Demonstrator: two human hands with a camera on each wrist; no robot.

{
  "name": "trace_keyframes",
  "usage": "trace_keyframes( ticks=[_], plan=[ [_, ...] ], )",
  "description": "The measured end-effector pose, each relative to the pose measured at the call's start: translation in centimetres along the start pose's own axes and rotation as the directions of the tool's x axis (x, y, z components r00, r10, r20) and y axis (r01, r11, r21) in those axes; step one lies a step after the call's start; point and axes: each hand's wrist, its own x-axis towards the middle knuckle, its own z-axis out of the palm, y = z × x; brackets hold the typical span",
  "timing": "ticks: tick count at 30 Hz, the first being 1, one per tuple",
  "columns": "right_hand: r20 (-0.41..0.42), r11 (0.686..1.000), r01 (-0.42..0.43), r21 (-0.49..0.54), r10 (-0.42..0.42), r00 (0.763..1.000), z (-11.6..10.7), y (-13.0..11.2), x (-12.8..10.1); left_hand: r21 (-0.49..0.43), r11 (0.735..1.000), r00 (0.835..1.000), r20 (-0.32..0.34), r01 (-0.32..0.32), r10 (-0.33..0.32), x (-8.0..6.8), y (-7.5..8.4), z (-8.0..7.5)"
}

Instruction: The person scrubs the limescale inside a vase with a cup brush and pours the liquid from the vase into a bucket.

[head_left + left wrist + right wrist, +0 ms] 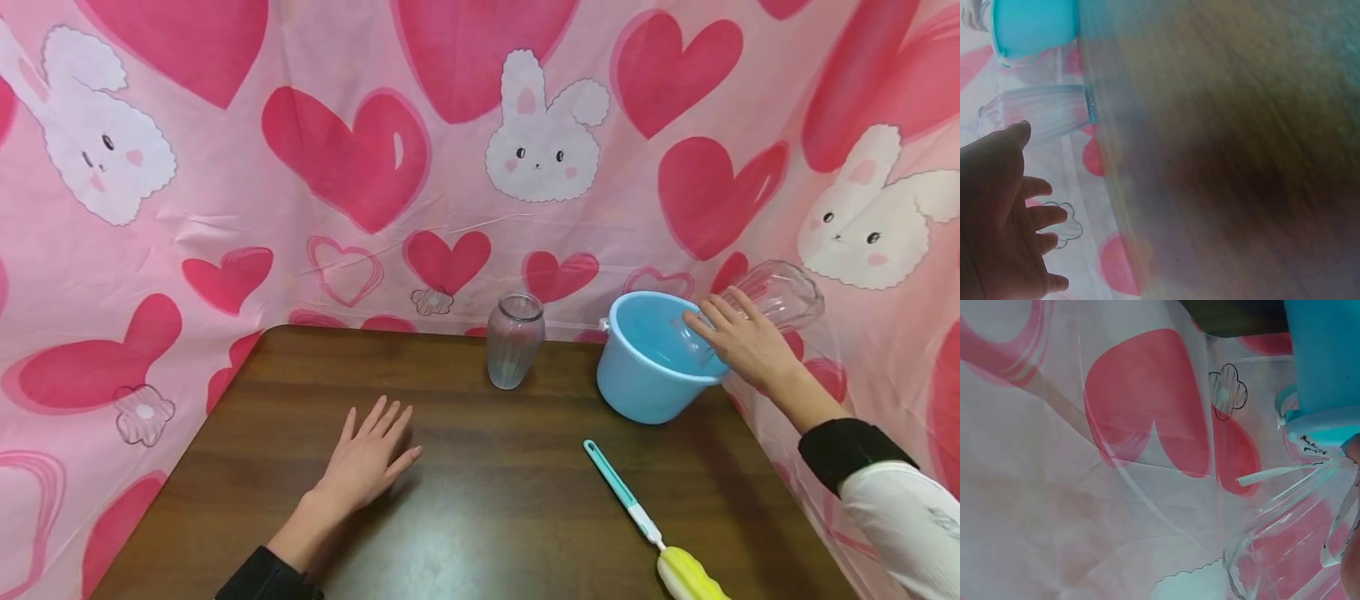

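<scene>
Over the rim of the light-blue plastic bucket (648, 358), the right hand (742, 342) grips a clear ribbed glass vase (772, 300), tilted mouth-down. It looks fragile and slippery, best held round the body. The bucket's contents cannot be made out. A second ribbed glass vase (514, 340) stands empty nearby; the left hand (371, 458) lies flat, fingers spread, on the desk (480, 500).

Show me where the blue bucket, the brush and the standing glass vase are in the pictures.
blue bucket (637, 392), head view, on its outer front wall.
brush (621, 487), head view, on the teal handle.
standing glass vase (513, 350), head view, on the middle of its ribbed body.
</scene>
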Motion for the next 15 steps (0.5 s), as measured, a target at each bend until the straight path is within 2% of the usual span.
trace_keyframes(
  ticks=[4, 8, 12, 15],
  plan=[
    [-0.064, 0.985, -0.122, 0.118, 0.131, 0.989, -0.4, -0.2, -0.1, 0.002, 1.000, 1.000, -0.019, 0.000, 0.000, -0.2, -0.2, -0.2],
    [-0.097, 0.953, -0.244, 0.182, 0.264, 0.960, -1.2, -0.7, -0.9, 0.006, 1.000, 0.999, -0.040, -0.004, 0.004, -0.1, -0.2, -0.3],
    [-0.109, 0.901, -0.357, 0.245, 0.392, 0.914, -2.3, -1.2, -2.0, 0.007, 1.000, 0.999, -0.035, -0.001, 0.002, 0.1, -0.1, -0.3],
    [-0.090, 0.833, -0.446, 0.328, 0.497, 0.863, -3.0, -1.7, -2.8, 0.011, 1.000, 1.000, -0.031, 0.005, -0.004, 0.2, -0.1, -0.3]
  ],
)
